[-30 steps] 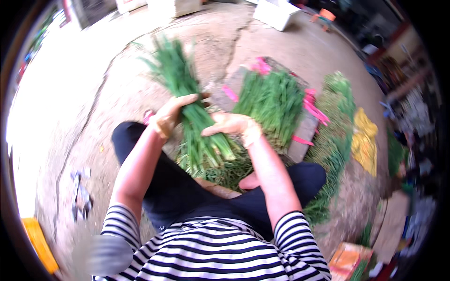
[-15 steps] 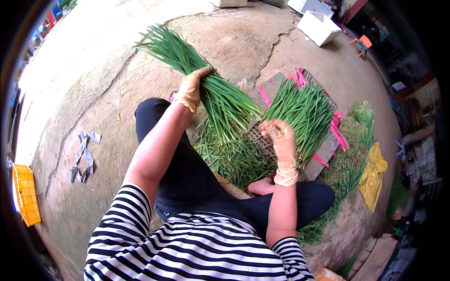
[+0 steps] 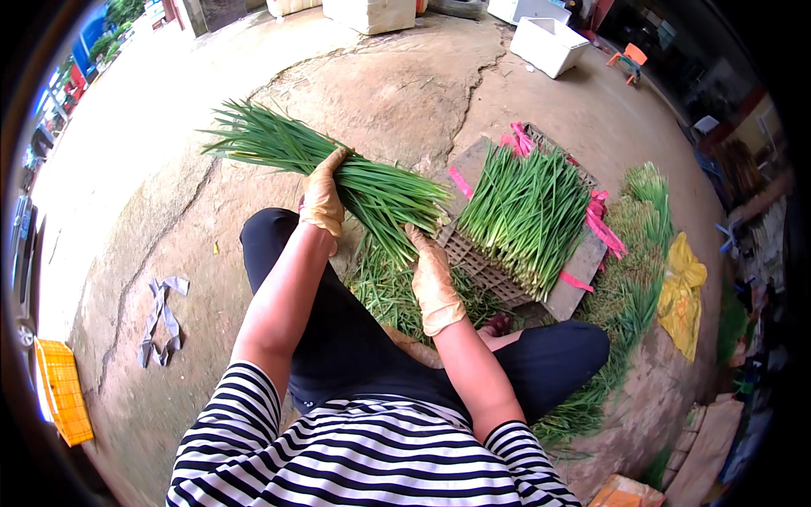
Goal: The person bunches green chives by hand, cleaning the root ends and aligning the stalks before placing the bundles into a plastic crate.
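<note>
My left hand [image 3: 323, 196], in a tan glove, is wrapped round the middle of a bunch of chives [image 3: 270, 142]. The leafy tips point to the far left and the pale stem ends to the right. At those stem ends is my gloved right hand [image 3: 434, 279], its fingers closed on the lower stalks and partly hidden by them. To its right, a pile of chives [image 3: 528, 207] lies on a flat board [image 3: 583, 283] over a brown lattice crate [image 3: 486, 275]. Pink ribbons [image 3: 601, 221] stick out around this pile. Loose leaf scraps [image 3: 380, 283] cover the ground between my legs.
More chives [image 3: 646, 207] lie on the ground beyond the crate, next to a yellow plastic bag [image 3: 680, 291]. At left are grey cloth strips [image 3: 159, 321] and a yellow basket [image 3: 61, 393]. White foam boxes [image 3: 547, 46] and a small orange chair [image 3: 629, 61] stand farther off.
My right hand has moved left from beside the pile to the held bunch's stem ends. The bunch, with my left hand, has shifted left and tilted flatter. The view has turned slightly.
</note>
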A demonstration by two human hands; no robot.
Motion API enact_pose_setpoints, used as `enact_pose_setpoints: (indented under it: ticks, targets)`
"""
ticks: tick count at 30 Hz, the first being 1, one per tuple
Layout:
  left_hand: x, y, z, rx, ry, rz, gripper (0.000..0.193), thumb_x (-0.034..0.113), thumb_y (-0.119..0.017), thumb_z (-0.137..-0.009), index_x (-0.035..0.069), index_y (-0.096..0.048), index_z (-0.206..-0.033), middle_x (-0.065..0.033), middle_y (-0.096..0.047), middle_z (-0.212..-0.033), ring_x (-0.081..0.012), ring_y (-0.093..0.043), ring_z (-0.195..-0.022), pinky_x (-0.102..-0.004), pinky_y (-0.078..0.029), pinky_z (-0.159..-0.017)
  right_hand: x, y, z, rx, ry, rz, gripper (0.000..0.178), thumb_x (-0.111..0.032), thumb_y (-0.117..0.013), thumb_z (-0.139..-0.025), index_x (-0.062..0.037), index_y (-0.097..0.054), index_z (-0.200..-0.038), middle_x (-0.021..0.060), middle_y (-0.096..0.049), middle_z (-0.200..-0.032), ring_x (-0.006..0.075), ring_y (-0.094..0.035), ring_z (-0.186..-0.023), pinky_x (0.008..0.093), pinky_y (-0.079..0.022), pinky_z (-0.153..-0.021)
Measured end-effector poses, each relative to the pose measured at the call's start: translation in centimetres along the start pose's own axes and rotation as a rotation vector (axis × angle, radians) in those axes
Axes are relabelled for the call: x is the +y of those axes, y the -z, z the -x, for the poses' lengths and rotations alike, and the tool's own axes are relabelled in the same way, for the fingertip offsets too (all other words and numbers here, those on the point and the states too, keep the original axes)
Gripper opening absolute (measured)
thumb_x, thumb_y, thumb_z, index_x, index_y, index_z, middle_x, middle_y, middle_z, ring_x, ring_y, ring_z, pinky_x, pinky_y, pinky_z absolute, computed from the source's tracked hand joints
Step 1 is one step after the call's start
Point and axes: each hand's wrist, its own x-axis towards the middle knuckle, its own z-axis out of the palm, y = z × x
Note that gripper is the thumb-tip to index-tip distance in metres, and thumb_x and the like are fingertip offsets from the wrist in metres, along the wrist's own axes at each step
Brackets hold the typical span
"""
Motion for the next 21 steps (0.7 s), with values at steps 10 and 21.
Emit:
enact_pose_setpoints:
  ticks: [10,21]
  targets:
    - [0.9,0.7,-0.6,0.033,0.026,0.09,0.017,0.011,-0.065,-0.074,-0.001,-0.061,-0.085,-0.0088,-0.062,-0.077,-0.0189,-0.06,-0.066,-0.0284,-0.049,-0.063,0.7,2.5,-0.8,-0.131,-0.092,-0.275,0.022,-0.026,-0.063,-0.081,-0.0083,-0.062,-0.094,-0.0002,-0.063,-0.089,0.0121,-0.056,-0.085,0.0334,-0.039,-0.086]
    - [2.0,2.7,-2.5,0.07,-0.046,0.149,0.017,0.016,-0.06,-0.08,0.001,-0.058,-0.088,-0.0088,-0.061,-0.079,-0.0213,-0.059,-0.071,-0.0324,-0.05,-0.067,-3.9,3.9,1.3,-0.001,0.187,0.076,0.033,-0.033,-0.06,-0.082,-0.0083,-0.06,-0.103,0.0035,-0.058,-0.11,0.0148,-0.049,-0.106,0.0306,-0.033,-0.093]
